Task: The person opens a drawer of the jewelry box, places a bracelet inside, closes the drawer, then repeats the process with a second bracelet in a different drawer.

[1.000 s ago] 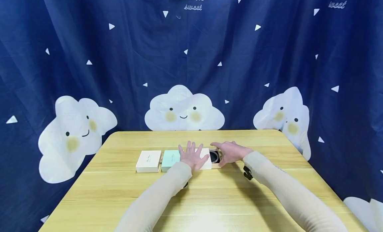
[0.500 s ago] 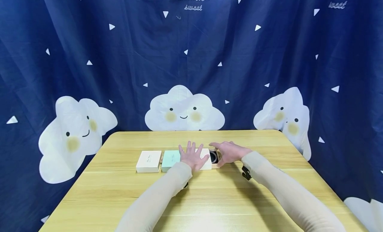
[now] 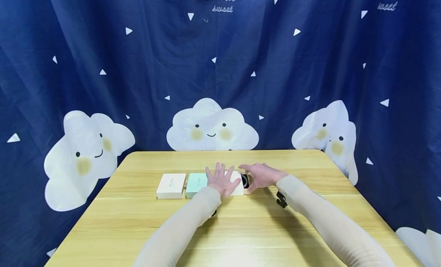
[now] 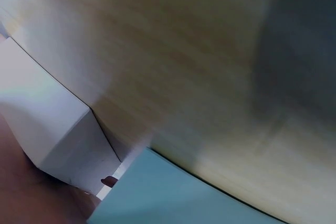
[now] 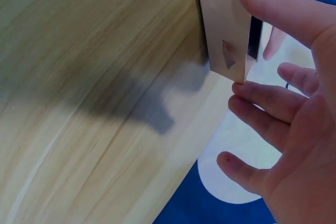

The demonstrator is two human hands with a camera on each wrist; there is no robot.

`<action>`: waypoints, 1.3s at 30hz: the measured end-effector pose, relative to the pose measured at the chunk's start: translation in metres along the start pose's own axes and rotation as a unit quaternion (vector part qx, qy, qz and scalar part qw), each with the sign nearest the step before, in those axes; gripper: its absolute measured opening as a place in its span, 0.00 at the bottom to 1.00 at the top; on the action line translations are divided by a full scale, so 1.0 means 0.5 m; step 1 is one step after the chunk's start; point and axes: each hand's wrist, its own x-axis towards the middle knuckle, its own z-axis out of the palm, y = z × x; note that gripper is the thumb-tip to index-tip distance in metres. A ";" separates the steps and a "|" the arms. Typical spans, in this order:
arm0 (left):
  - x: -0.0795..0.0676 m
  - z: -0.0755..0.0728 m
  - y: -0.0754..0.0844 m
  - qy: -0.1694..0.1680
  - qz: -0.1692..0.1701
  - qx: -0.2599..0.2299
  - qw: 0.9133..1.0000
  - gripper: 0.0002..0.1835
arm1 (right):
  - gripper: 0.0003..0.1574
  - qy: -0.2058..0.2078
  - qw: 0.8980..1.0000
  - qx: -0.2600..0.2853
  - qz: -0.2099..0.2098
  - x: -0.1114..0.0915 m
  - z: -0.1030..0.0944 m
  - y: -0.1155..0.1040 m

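In the head view my left hand (image 3: 222, 182) lies with fingers spread on top of a white box sleeve (image 3: 238, 190), covering much of it. A pale pink drawer (image 5: 226, 30) with a dark interior sticks out of the sleeve's right end. My right hand (image 3: 263, 176) grips this drawer, thumb (image 5: 283, 11) at one corner and fingertips at the opposite one. A small pointed mark or tab shows on the drawer's end face. Only a narrow strip of the dark inside, with part of a ring shape, remains visible in the head view.
Left of the sleeve sits a mint-green box (image 3: 196, 184), partly behind my left hand. Further left is a white box (image 3: 171, 185) with small lettering. All stand in a row on the wooden table (image 3: 138, 221), before a dark blue cloud-patterned curtain (image 3: 213, 75).
My right hand has moved a little left, and the drawer has slid further into the white sleeve, so less of its dark inside shows. My left hand has stayed in place.
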 end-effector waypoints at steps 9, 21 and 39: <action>0.003 0.004 -0.001 0.001 -0.002 0.003 1.000 0.39 | 0.67 0.008 1.000 -0.007 -0.006 0.006 0.007 0.000; 0.003 0.002 0.000 -0.002 -0.006 0.003 1.000 0.39 | 0.67 0.004 1.000 0.005 -0.010 0.010 0.000 -0.015; 0.017 0.013 -0.003 -0.019 -0.011 0.019 1.000 0.41 | 0.64 0.000 0.998 0.052 -0.038 0.001 -0.002 -0.018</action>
